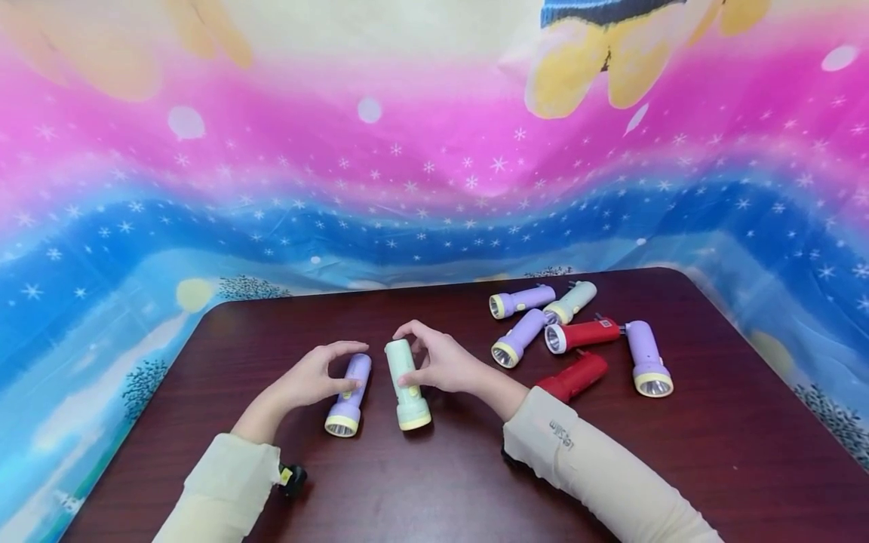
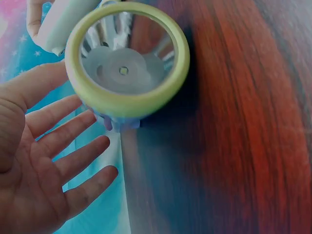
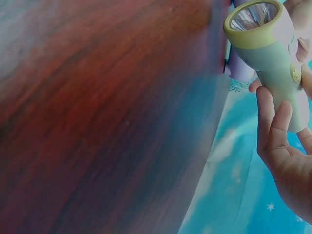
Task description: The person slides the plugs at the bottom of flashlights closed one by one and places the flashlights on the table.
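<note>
A purple flashlight (image 1: 349,396) with a pale yellow rim lies beside my left hand (image 1: 308,379), its lens towards me. The thumb reaches the flashlight's side and the index finger arches over its far end. In the left wrist view, the other fingers (image 2: 83,155) are spread and fairly straight near the yellow rim (image 2: 73,83). To its right, my right hand (image 1: 441,362) holds a pale green flashlight (image 1: 407,400) between thumb and fingers. The right wrist view shows fingertips (image 3: 280,122) against the green body (image 3: 278,85), with its lens end tilted up in that view.
At the right of the dark wooden table (image 1: 434,498) lie more flashlights: purple ones (image 1: 526,300) (image 1: 517,339) (image 1: 645,347), a pale green one (image 1: 575,300) and red ones (image 1: 589,334) (image 1: 577,377). Some show plug prongs. A printed cloth (image 1: 434,151) hangs behind the table.
</note>
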Available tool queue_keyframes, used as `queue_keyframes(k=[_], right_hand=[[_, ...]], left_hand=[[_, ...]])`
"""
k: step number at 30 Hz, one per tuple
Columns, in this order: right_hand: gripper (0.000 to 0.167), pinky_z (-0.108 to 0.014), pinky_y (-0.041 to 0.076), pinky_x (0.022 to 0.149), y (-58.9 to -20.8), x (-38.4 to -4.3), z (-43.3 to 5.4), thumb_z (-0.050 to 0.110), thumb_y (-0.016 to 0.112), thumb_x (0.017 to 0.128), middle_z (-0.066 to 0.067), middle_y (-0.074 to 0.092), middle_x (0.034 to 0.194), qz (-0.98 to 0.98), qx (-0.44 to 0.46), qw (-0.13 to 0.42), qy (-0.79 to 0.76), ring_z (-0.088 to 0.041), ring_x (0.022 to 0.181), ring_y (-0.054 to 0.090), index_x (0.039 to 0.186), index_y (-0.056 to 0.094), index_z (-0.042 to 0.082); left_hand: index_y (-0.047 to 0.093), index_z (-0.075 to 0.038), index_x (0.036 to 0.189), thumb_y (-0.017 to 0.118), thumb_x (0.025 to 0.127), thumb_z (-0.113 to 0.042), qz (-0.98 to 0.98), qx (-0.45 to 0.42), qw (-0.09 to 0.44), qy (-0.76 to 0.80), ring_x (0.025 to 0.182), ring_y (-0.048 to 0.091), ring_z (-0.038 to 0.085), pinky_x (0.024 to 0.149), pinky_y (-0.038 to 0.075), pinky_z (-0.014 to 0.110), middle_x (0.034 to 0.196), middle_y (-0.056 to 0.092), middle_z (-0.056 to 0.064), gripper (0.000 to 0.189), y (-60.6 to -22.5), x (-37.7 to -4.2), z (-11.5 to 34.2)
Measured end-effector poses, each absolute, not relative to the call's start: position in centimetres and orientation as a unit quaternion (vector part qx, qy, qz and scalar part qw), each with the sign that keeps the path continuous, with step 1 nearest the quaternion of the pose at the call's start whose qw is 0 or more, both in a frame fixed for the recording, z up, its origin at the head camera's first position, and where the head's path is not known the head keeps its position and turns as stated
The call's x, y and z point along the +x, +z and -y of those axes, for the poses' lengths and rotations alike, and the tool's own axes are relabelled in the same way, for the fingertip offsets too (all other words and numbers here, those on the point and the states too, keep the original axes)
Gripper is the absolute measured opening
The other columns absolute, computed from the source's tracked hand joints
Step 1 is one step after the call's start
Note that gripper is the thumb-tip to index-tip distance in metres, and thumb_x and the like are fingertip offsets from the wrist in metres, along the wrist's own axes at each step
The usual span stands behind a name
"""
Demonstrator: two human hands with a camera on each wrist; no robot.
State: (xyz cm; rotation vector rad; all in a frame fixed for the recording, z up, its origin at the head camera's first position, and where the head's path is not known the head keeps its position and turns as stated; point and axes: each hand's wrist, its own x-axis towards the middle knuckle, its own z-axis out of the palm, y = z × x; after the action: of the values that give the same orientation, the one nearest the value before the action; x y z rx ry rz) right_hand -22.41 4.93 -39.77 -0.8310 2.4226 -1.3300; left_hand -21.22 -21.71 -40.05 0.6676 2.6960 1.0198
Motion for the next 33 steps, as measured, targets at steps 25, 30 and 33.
queue_keyframes(k=[25, 30, 33], right_hand=[[0.054, -0.029, 0.056, 0.06, -40.5, -23.5, -1.2, 0.016, 0.081, 0.083, -0.015, 0.063, 0.088, -0.844, -0.237, 0.175, -0.447, -0.026, 0.067, 0.067, 0.129, 0.053, 0.011], [0.054, -0.033, 0.059, 0.061, -41.0, -23.8, -0.7, 0.015, 0.082, 0.083, -0.014, 0.061, 0.085, -0.844, -0.224, 0.178, -0.454, -0.033, 0.069, 0.069, 0.128, 0.054, 0.009], [0.054, -0.035, 0.06, 0.062, -41.3, -24.0, -0.5, 0.016, 0.082, 0.083, -0.014, 0.061, 0.084, -0.838, -0.219, 0.184, -0.464, -0.032, 0.067, 0.068, 0.129, 0.054, 0.008]], left_hand=[[0.055, -0.002, 0.138, 0.079, 0.086, -0.023, -0.913, 0.193, 0.097, 0.345, 0.127, 0.052, 0.041, 0.093, 0.055, 0.051, 0.14, 0.052, 0.022, 0.061, -41.5, -21.3, 22.4], [0.055, -0.002, 0.138, 0.078, 0.086, -0.026, -0.917, 0.198, 0.087, 0.335, 0.126, 0.053, 0.04, 0.095, 0.053, 0.053, 0.14, 0.053, 0.022, 0.062, -41.4, -21.1, 22.3], [0.055, -0.002, 0.138, 0.078, 0.086, -0.028, -0.922, 0.198, 0.079, 0.324, 0.124, 0.054, 0.039, 0.096, 0.051, 0.054, 0.14, 0.053, 0.021, 0.063, -41.5, -21.1, 22.3]])
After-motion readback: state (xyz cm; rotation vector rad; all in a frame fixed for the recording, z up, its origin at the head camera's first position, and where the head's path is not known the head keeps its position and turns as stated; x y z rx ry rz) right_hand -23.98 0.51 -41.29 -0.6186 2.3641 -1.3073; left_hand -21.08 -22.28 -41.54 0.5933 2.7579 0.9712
